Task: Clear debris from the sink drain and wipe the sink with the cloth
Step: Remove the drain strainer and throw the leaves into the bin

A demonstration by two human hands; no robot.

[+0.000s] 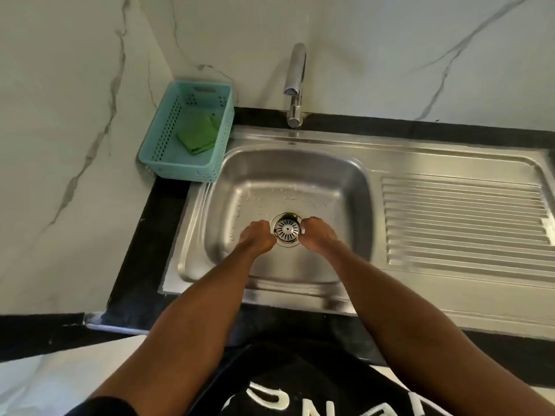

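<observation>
Strainer [287,228] sits in the drain at the bottom of the sink [345,175]; left hand [255,235] and right hand [315,234] pinch its rim from both sides, probably to lift it out. Cloth [199,136] waits folded in the basket [156,157], beside the sink.

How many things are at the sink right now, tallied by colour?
Silver metal: 3, the sink, the faucet, the drain strainer
Teal: 1, the basket
Green: 1, the cloth
Total: 5
</observation>
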